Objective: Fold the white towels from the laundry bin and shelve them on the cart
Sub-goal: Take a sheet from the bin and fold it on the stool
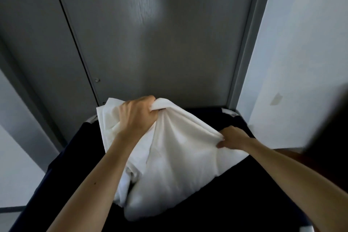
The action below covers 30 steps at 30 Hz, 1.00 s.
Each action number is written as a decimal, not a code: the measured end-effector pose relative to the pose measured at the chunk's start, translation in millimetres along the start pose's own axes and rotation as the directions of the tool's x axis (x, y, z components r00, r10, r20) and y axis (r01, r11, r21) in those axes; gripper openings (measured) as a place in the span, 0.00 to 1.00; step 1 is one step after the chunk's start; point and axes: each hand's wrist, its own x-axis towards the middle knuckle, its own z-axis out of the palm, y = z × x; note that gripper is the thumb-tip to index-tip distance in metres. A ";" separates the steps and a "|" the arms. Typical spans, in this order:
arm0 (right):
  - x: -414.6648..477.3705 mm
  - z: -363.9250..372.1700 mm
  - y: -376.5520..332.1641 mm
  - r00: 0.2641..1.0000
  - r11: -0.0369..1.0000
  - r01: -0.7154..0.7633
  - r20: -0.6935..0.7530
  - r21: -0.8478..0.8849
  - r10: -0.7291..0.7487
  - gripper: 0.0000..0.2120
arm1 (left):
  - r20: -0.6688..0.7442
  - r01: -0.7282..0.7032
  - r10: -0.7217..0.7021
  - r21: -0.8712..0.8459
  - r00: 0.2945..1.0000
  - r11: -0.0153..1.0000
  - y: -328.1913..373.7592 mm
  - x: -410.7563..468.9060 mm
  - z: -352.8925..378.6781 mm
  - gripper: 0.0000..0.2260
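Note:
A white towel (173,158) hangs bunched and stretched over the dark laundry bin (243,194). My left hand (138,114) grips a gathered fold of the towel at its far upper edge. My right hand (233,137) pinches the towel's right edge lower down. The cloth is pulled taut between the two hands and its lower part sags into the bin, crumpled. The cart is not in view.
A grey door (150,43) stands straight ahead behind the bin, with its frame (246,52) at the right. A pale wall (301,62) is on the right. A dark blurred shape (331,122) crowds the right edge.

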 end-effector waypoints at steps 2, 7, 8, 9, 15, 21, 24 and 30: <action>1.9 13.6 -11.5 0.996 1.000 -0.013 -0.088 -0.011 0.012 0.18 | 0.069 0.113 -0.113 -0.006 0.991 0.994 -2.0 0.1 -4.7 0.17; 1.2 -0.5 -80.2 0.917 0.976 0.112 -0.397 0.185 -0.030 0.10 | 0.075 0.372 -0.367 -0.082 0.927 0.925 -9.6 -7.3 -23.2 0.13; -1.1 -7.7 -91.6 0.889 0.969 0.141 -0.456 0.201 -0.034 0.09 | 0.059 0.385 -0.381 -0.098 0.923 0.918 -11.6 -9.8 -29.4 0.14; -2.4 -16.0 -100.6 0.862 0.960 0.165 -0.506 0.226 -0.030 0.08 | 0.041 0.403 -0.401 -0.119 0.915 0.907 -15.0 -10.4 -35.3 0.15; -22.1 -88.0 -116.8 0.710 0.880 0.278 -0.700 0.384 0.081 0.10 | -0.041 0.400 -0.477 -0.485 0.878 0.778 26.0 17.9 -50.8 0.16; -80.8 -150.4 -68.4 0.562 0.834 0.358 -0.810 0.420 0.167 0.18 | -0.061 0.202 -0.361 -0.735 0.931 0.647 120.3 68.0 -47.2 0.19; -109.7 -166.9 -15.7 0.466 0.785 0.405 -0.844 0.469 0.264 0.18 | -0.125 0.069 -0.279 -0.801 0.952 0.595 181.0 79.5 -43.3 0.18; -176.1 -199.8 116.8 0.286 0.753 0.493 -0.899 0.435 0.332 0.19 | -0.295 -0.198 -0.148 -0.864 0.944 0.463 329.6 91.2 -36.7 0.13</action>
